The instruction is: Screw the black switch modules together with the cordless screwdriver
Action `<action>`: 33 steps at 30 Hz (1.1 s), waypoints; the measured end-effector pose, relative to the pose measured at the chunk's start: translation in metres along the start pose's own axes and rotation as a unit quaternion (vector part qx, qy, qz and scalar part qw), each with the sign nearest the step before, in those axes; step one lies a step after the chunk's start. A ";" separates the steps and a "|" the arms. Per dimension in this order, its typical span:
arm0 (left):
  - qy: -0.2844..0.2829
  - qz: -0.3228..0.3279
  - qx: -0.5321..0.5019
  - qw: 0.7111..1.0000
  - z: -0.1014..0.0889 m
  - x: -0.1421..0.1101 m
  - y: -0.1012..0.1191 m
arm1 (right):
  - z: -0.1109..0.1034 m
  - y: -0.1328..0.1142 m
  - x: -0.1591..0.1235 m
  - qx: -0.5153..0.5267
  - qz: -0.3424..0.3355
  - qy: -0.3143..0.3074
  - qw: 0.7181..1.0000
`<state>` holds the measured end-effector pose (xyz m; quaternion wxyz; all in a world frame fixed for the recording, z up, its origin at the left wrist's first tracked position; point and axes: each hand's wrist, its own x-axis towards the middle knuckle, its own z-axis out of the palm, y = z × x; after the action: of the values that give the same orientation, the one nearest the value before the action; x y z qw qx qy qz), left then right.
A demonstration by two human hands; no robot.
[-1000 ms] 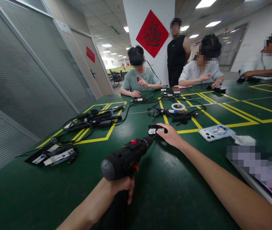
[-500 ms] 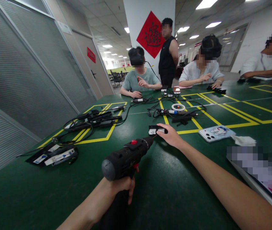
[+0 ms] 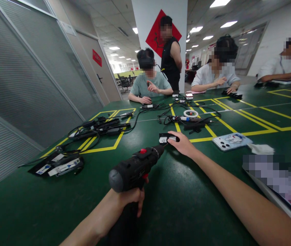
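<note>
Wrapped round the handle of a black cordless drill [image 3: 135, 167] is my left hand [image 3: 135, 198], with a finger by the red trigger. The drill points forward and right, and its bit tip meets or nearly meets the near side of a small black part with white labels [image 3: 163, 139]; I cannot tell whether they touch. My right hand [image 3: 182, 145] grips that part from the right, with fingers closed over its right end. What lies under those fingers is hidden.
A phone [image 3: 231, 140], a white tissue [image 3: 260, 149] and a laptop-like slab [image 3: 275, 191] lie to the right. Black tools and cables [image 3: 101, 128] are at the left, near labelled black pieces [image 3: 58, 164]. A white tape ring [image 3: 190, 113] lies ahead. Several people sit or stand opposite.
My hands, the drill and the small part hold almost the same positions. The standing person in black has moved leftward behind the table, in front of the red poster.
</note>
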<state>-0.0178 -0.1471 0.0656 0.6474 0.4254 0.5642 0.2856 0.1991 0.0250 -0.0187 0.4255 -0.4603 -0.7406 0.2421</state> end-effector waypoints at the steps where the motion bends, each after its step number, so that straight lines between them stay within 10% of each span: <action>1: 0.000 -0.021 0.015 1.000 0.000 0.001 0.001 | 0.000 -0.001 0.000 -0.001 0.000 -0.001 1.000; 33: -0.002 -0.061 0.072 0.995 -0.002 0.006 0.003 | -0.001 -0.003 0.000 -0.002 0.015 -0.006 1.000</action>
<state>-0.0178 -0.1406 0.0649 0.6324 0.4363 0.6071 0.2029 0.1990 0.0234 -0.0157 0.4163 -0.4705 -0.7367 0.2502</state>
